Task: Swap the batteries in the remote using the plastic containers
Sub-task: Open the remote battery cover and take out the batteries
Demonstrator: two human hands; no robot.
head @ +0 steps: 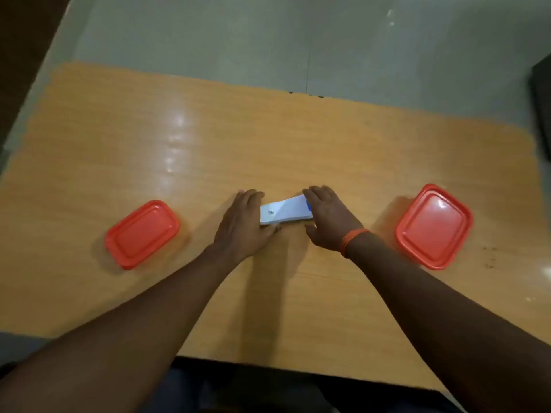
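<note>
A white remote (284, 211) lies back side up across the middle of the wooden table (268, 138), with a small label and a blue mark near its right end. My left hand (246, 225) covers its left end, thumb under the near edge. My right hand (329, 217) covers its right end, with an orange band on the wrist. Both hands grip the remote. A plastic container with a red lid (142, 234) sits shut to the left. A second red-lidded container (433, 226) sits shut to the right. No batteries show.
The table's far edge meets a pale green floor (268, 34). A dark object (541, 114) stands at the right edge of the view. Small dark specks (489, 257) mark the table near the right container.
</note>
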